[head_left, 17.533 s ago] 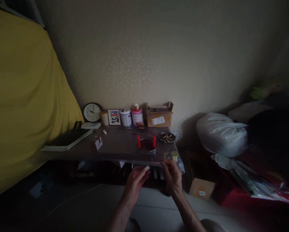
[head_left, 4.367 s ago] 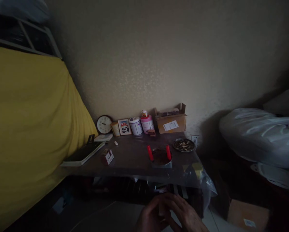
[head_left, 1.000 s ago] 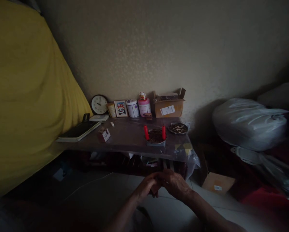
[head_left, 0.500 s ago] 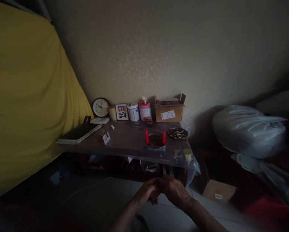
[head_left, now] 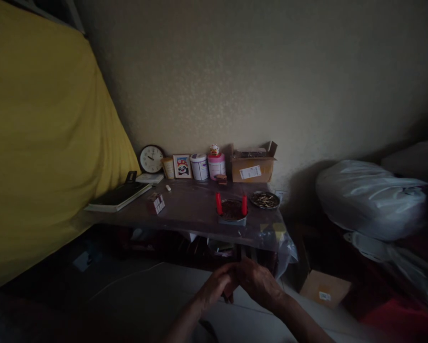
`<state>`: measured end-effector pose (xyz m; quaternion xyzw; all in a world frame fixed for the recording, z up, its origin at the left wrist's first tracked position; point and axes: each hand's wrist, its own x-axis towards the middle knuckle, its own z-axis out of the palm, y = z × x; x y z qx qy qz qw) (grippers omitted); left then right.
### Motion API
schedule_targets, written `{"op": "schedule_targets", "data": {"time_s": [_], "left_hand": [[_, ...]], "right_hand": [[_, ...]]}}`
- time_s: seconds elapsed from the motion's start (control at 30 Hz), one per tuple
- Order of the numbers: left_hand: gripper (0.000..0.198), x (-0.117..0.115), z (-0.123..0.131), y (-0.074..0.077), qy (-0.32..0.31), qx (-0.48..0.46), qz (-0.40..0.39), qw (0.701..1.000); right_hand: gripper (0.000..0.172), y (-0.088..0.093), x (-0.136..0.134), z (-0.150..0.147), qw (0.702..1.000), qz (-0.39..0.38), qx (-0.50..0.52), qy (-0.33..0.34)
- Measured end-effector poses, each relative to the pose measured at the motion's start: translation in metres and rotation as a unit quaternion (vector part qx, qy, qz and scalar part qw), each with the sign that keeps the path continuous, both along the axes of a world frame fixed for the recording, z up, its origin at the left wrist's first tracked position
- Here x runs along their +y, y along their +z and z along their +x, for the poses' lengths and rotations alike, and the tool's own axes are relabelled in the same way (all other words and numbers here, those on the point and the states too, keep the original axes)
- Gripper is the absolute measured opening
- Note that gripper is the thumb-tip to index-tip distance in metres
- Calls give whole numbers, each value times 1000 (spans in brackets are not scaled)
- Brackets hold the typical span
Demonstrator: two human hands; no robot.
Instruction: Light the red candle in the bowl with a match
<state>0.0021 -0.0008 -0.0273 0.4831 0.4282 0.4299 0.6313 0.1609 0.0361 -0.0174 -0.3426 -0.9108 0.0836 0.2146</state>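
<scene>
My left hand [head_left: 217, 282] and my right hand [head_left: 259, 282] are pressed together in front of the table's near edge, low in the view. Both look closed, with the fingers bent inward. Whatever they may hold is hidden by the fingers and the dim light. Beyond them on the table [head_left: 188, 202], a bowl of dark grains [head_left: 231, 218] stands between a left red candle [head_left: 219, 204] and a right red candle [head_left: 244, 205], both upright. To its right lies a round metal dish [head_left: 265, 200] with many thin sticks in it.
Along the wall stand a clock [head_left: 151, 158], a panda picture [head_left: 182, 166], a white tin [head_left: 199, 167], a pink tin [head_left: 217, 167] and an open cardboard box [head_left: 251, 170]. A small patterned box [head_left: 156, 204] sits left. A white bag [head_left: 371, 200] bulges at right.
The view has tilted very slightly, so the table and its things sit a little lower and further right. My hands stay together in nearly the same place.
</scene>
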Motion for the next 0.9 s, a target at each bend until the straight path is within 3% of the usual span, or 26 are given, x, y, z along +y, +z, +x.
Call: {"op": "schedule_targets", "data": {"time_s": [0.13,0.23,0.43,0.67,0.9], "left_hand": [[47,3,-4,-2,31,9,-23,999],[51,3,-8,-1,56,-18,-23,998],[44,0,-11,11,120,-86,-12,989],[34,2,-9,16,207,-113,-21,972],[21,6,-7,12,260,-100,-3,961]], "right_hand": [[13,2,5,2,999,-11,32,-17],[15,7,11,5,992,-68,85,-67],[13,16,14,5,956,-172,210,-110],[14,17,2,-5,978,-72,189,-46],[15,22,-4,-7,979,-41,196,-27]]}}
